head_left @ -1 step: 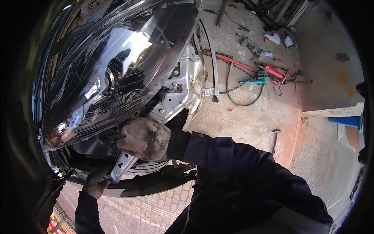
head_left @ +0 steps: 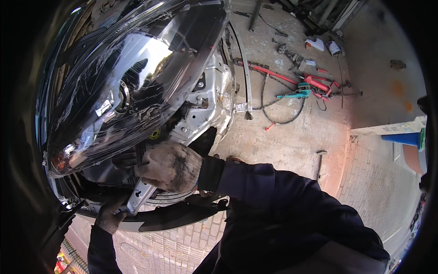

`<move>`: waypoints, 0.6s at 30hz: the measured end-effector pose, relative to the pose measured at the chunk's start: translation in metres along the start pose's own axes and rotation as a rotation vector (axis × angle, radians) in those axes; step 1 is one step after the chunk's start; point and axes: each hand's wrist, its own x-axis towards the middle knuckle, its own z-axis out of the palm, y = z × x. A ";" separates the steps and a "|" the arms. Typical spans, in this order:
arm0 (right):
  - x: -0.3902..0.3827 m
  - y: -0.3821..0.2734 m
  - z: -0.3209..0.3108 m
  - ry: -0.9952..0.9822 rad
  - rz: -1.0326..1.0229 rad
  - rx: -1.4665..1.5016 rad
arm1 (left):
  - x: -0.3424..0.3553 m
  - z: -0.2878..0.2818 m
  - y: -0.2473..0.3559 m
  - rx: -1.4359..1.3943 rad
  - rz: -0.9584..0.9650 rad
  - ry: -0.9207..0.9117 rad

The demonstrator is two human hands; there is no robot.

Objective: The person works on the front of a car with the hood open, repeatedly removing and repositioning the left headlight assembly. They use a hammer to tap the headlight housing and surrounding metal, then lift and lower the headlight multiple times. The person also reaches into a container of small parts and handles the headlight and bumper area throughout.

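Observation:
My right hand (head_left: 171, 166), in a soiled knit glove, has its fingers curled at the upper end of a silver metal bracket (head_left: 139, 198) below the car's headlamp; what they grip is hidden. Lower left, my left hand (head_left: 109, 214), also gloved, grips the bracket's lower end, partly in shadow. The large headlamp (head_left: 91, 132) has crinkled clear film over it. To its right is exposed silver body metal (head_left: 200, 112) with bolts and holes. A dark curved trim piece (head_left: 169, 219) runs beneath my hands.
On the concrete floor (head_left: 273, 141) at the right lie a red hydraulic tool (head_left: 315, 84), chains, a hose, a teal clamp (head_left: 292, 96) and a hammer-like tool (head_left: 320, 162). A thin upright strip (head_left: 247, 82) stands beside the car. A wall (head_left: 383, 91) is at the far right, paving at the bottom.
The view has shifted slightly, so the floor items and headlamp sit a little further left. My right hand sits very slightly lower; my left hand stays on the bracket.

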 end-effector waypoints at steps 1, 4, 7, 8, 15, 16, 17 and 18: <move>-0.017 -0.010 -0.006 -0.042 0.036 -0.002 | -0.002 0.004 -0.004 -0.041 -0.013 0.033; -0.066 -0.037 -0.010 0.064 0.143 0.047 | -0.009 0.011 -0.019 -0.025 -0.161 0.049; -0.129 -0.059 -0.029 -0.057 0.338 0.043 | -0.016 0.014 -0.029 -0.102 -0.199 0.115; -0.147 -0.064 -0.035 -0.127 0.451 0.047 | -0.015 0.017 -0.030 -0.122 -0.227 0.117; -0.272 -0.082 -0.077 -0.008 0.698 -0.105 | -0.010 0.016 -0.019 -0.228 -0.106 0.351; -0.283 -0.086 -0.082 0.026 0.694 -0.145 | -0.010 0.021 -0.009 -0.247 -0.114 0.484; -0.289 -0.087 -0.087 0.071 0.675 -0.124 | -0.021 0.020 0.005 -0.232 -0.232 0.633; -0.292 -0.090 -0.088 0.166 0.678 -0.137 | -0.032 0.026 0.025 -0.181 -0.189 0.775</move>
